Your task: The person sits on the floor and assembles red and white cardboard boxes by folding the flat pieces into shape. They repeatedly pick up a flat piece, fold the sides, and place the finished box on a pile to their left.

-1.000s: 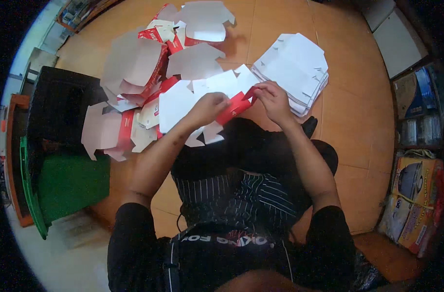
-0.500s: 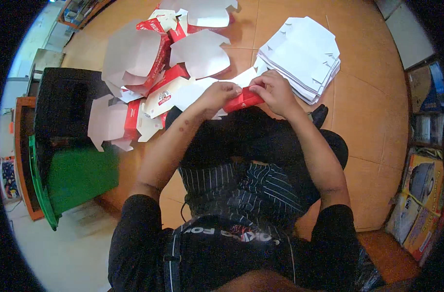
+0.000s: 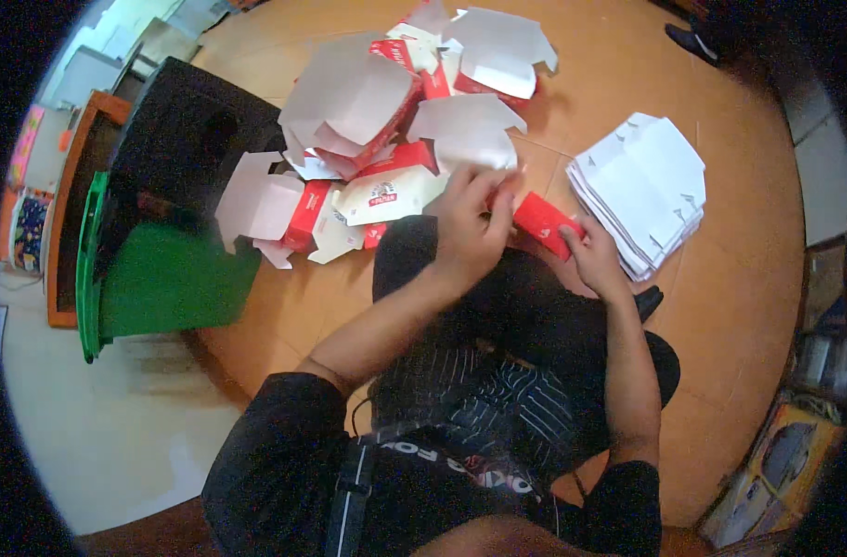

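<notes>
A red folding food carton point(image 3: 546, 225), partly formed, is tilted above my lap. My right hand point(image 3: 598, 260) grips its right end, with the thumb over the red side. My left hand point(image 3: 474, 218) is at the carton's other end, its fingers bent and pinched at the edge; the part between them is mostly hidden and a little blurred. Left of my hands lies a heap of opened cartons, among them a large one with a pale inside point(image 3: 340, 93) and a cream and red one point(image 3: 381, 197). A stack of flat white carton blanks point(image 3: 641, 181) lies to the right.
A green bin point(image 3: 177, 288) and a black box-shaped object point(image 3: 187, 139) stand at the left. The cartons lie on an orange-brown tiled floor point(image 3: 720, 297). Packed goods point(image 3: 781, 464) line the right side. At the upper right shows a dark shoe point(image 3: 692, 42).
My view has turned, so the scene sits further right. The carton is tilted differently, showing more of its red side. My left hand has turned and its fingers have shifted at the carton's end.
</notes>
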A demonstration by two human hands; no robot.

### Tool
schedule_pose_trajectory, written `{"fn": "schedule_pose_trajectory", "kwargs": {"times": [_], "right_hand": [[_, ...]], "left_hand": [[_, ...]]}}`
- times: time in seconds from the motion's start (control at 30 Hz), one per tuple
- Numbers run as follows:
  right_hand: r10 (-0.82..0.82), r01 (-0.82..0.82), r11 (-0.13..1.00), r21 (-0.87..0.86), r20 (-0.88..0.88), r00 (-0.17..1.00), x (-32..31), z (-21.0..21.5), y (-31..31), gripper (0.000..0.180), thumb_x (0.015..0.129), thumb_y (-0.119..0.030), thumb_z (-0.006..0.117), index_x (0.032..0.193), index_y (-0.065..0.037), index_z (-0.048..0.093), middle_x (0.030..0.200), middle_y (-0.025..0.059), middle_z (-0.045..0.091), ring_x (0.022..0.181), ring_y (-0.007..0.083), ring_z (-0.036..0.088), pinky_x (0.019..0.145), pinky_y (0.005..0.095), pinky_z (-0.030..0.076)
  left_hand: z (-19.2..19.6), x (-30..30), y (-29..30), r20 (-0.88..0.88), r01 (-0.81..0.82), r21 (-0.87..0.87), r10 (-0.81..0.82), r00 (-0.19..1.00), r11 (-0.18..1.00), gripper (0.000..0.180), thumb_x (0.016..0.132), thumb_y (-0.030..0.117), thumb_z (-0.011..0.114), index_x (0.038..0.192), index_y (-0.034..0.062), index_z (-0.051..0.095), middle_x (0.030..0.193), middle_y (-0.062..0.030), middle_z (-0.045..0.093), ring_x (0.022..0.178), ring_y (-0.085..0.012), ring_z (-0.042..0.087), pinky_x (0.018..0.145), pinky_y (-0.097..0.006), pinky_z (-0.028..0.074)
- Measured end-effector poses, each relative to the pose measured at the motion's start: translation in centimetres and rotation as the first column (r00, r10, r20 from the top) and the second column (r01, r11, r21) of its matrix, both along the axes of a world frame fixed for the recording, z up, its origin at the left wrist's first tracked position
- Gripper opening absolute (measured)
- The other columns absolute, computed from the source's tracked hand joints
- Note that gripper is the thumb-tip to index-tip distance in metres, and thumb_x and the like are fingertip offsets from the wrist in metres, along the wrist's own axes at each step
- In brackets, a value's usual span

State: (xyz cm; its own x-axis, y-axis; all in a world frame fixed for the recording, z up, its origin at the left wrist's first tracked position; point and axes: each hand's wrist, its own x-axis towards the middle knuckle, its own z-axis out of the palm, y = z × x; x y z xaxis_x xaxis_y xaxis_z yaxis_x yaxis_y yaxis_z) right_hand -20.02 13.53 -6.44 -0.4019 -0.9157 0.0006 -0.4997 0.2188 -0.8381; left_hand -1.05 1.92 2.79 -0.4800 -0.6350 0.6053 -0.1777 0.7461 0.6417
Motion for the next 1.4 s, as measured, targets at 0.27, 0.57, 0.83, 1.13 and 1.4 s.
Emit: {"fn": "schedule_pose_trajectory", "kwargs": {"times": [0.27,0.57,0.83,1.13,1.4], "right_hand": [[0.069,-0.047,0.995,-0.087,0.27,0.96,0.5,-0.8,-0.3,0.03,0.096,-0.029,0.064,0.091,0.001,0.064,0.073,0.0094,0.057,0.069,0.0155,0.051,0.066,0.0323,0.043],[-0.137,0.137,0.991,0.002,-0.001,0.991,-0.8,-2.3,-0.8,0.027,0.097,-0.027,0.062,0.092,0.0,0.066,0.072,0.0007,0.058,0.069,0.0089,0.05,0.064,0.0281,0.043],[0.038,-0.036,0.997,-0.073,0.017,0.999,0.5,1.4,0.1,0.029,0.095,-0.028,0.063,0.092,0.0,0.067,0.071,0.0138,0.06,0.067,0.0225,0.057,0.065,0.0363,0.045],[0.108,-0.107,0.994,-0.027,0.02,0.994,1.0,2.7,0.2,0.026,0.092,-0.026,0.062,0.096,-0.001,0.068,0.086,0.0235,0.066,0.08,0.0383,0.064,0.073,0.0441,0.049],[0.129,-0.125,0.99,-0.071,0.052,0.99,1.0,1.6,0.2,0.026,0.095,-0.024,0.061,0.098,0.001,0.067,0.08,0.0152,0.065,0.072,0.0249,0.06,0.069,0.0371,0.048]], "left_hand": [[-7.4,1.4,-2.3,0.033,0.117,0.723,-0.204,0.979,0.681,0.045,0.102,0.017,0.054,0.145,0.0092,0.044,0.093,-0.0062,0.066,0.071,-0.0099,0.056,0.063,-0.026,0.048],[-8.8,-1.5,-1.6,0.217,-0.267,0.188,0.225,0.95,0.945,0.047,0.099,0.024,0.055,0.139,0.0015,0.043,0.082,-0.0153,0.067,0.069,-0.0232,0.068,0.064,-0.037,0.053],[-7.4,0.1,-4.1,0.331,0.177,0.439,-0.342,0.879,0.881,0.025,0.09,0.023,0.07,0.103,0.0021,0.067,0.075,-0.0122,0.066,0.074,-0.0225,0.066,0.066,-0.038,0.05],[-5.4,-0.9,-0.9,0.445,-0.05,0.37,-0.13,0.886,0.928,0.023,0.086,0.023,0.074,0.097,0.0031,0.069,0.078,-0.0163,0.068,0.069,-0.0284,0.068,0.064,-0.038,0.051],[-5.8,-0.9,0.3,0.274,-0.055,0.288,-0.028,0.961,0.956,0.021,0.087,0.023,0.073,0.094,0.0035,0.069,0.071,-0.0133,0.065,0.062,-0.0244,0.063,0.059,-0.036,0.049]]}}
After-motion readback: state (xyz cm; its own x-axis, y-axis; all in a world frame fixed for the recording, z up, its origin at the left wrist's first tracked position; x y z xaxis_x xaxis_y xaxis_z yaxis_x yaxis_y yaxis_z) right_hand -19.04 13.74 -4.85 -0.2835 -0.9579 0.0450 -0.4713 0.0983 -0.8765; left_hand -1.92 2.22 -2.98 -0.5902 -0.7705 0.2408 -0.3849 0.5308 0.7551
